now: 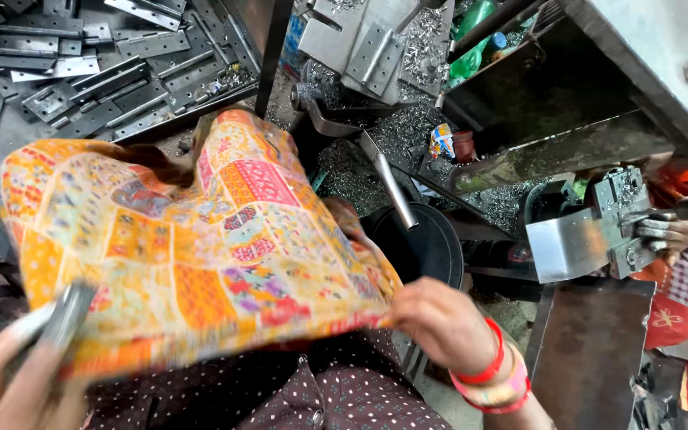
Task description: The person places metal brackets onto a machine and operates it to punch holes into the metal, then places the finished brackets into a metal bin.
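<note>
A left hand (5, 382) at 8 o'clock closes its fingers around a grey metal piece (61, 318), blurred. A patterned orange cloth (193, 247) drapes across the lap at centre. At 5 o'clock the right hand (439, 322), red bangles (491, 374) at the wrist, pinches the cloth's edge. At 3 o'clock another person's hand (674, 232) grips a steel hinge (591, 235).
</note>
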